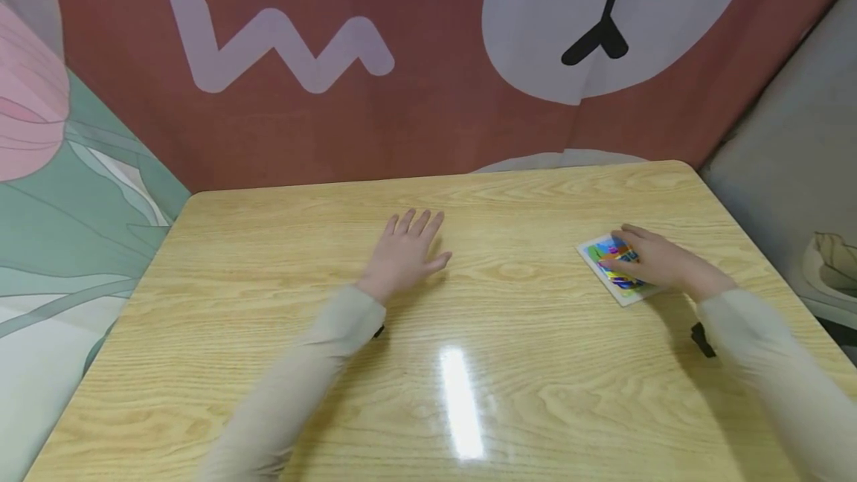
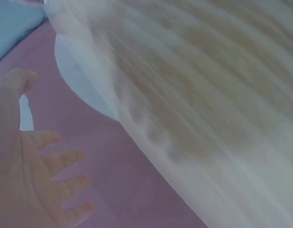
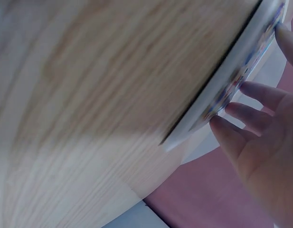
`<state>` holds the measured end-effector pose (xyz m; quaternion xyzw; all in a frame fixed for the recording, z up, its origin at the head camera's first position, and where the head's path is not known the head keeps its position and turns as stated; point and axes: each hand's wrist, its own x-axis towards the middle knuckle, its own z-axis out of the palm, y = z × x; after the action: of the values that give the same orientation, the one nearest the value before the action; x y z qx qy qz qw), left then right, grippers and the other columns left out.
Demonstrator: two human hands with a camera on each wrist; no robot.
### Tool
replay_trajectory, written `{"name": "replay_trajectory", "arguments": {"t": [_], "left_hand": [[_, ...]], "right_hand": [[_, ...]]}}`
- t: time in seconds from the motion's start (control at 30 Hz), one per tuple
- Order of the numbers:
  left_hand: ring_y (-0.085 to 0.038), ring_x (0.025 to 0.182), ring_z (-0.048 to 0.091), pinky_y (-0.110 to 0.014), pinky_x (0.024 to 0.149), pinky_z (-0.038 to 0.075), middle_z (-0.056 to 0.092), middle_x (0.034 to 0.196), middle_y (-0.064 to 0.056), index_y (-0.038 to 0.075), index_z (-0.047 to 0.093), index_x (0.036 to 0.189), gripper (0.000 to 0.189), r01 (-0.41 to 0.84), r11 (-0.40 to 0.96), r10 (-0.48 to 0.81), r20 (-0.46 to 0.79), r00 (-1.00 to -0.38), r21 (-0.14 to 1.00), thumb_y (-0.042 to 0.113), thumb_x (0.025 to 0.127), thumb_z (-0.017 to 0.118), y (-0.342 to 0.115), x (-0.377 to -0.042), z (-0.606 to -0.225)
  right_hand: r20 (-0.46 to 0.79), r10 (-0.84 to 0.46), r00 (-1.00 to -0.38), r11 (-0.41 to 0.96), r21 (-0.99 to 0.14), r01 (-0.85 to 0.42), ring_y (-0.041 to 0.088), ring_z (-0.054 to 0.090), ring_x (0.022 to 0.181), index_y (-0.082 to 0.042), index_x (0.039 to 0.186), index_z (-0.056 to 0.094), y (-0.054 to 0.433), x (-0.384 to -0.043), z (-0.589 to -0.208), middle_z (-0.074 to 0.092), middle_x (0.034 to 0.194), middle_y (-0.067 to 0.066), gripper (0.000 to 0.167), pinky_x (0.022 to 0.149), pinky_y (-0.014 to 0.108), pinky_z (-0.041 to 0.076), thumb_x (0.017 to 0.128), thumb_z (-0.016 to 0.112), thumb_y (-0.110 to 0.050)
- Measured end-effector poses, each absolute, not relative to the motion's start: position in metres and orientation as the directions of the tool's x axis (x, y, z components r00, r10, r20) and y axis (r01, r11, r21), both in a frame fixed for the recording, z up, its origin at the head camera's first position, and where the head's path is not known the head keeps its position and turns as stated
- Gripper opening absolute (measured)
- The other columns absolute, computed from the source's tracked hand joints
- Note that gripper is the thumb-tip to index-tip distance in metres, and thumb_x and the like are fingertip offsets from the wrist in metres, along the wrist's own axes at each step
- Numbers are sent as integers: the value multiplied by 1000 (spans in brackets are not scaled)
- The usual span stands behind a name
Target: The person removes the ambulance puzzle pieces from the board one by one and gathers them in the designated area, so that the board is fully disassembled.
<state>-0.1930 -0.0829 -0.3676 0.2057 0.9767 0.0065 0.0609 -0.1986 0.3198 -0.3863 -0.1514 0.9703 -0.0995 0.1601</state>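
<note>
A thin, flat rectangular piece with a white border and a bright multicoloured picture [image 1: 611, 260] lies on the right part of the wooden table [image 1: 522, 363]. Over it is my right hand [image 1: 659, 260], its thumb and fingers spread across the picture. In the right wrist view, fingertips [image 3: 234, 108] rest at the printed face of the piece [image 3: 203, 118], and the fingers are mostly straight. Part of the picture is hidden under this hand. Near the middle of the table, my left hand [image 1: 405, 251] is held palm down with fingers spread, holding nothing.
Behind the table's far edge stands a red-brown backdrop [image 1: 428, 117] with a cartoon muzzle and a zigzag line. Flower-patterned fabric [image 1: 80, 229] hangs at the left. Beyond the right edge are a grey surface [image 1: 790, 140] and a pale object [image 1: 833, 262].
</note>
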Motion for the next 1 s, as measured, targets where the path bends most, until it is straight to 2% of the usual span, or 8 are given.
{"name": "replay_trajectory", "arguments": {"t": [0.23,0.57,0.77,1.0], "left_hand": [[-27,149,17,-46,123,14,25,160,-3,23,14,155,71,441,898,436,-148,-888,0,58,97,35,-60,-190,-371],[-26,149,18,-44,123,14,25,160,-2,24,14,155,68,523,852,515,-170,-840,-7,57,98,33,-23,-185,-374],[-25,150,17,-44,123,13,24,160,-2,24,15,155,67,566,825,558,-182,-810,9,57,99,32,-2,-181,-374],[-22,150,18,-41,124,14,26,159,1,25,19,154,66,595,803,581,-186,-792,-25,58,98,31,18,-179,-378]], "right_hand": [[-259,-334,-906,939,-178,-295,65,29,125,14,141,34,314,-202,-386,28,142,43,81,102,71,29,94,54,-49],[-284,-291,-914,957,-91,-277,63,34,123,11,143,31,304,-205,-387,32,141,40,92,100,71,30,88,54,-59],[-289,-263,-920,964,-107,-242,64,30,124,8,146,28,291,-209,-390,27,144,38,97,99,73,26,87,49,-66],[-276,-258,-926,965,-130,-230,63,31,124,9,145,28,276,-214,-390,27,144,38,99,99,71,26,87,47,-69]]}}
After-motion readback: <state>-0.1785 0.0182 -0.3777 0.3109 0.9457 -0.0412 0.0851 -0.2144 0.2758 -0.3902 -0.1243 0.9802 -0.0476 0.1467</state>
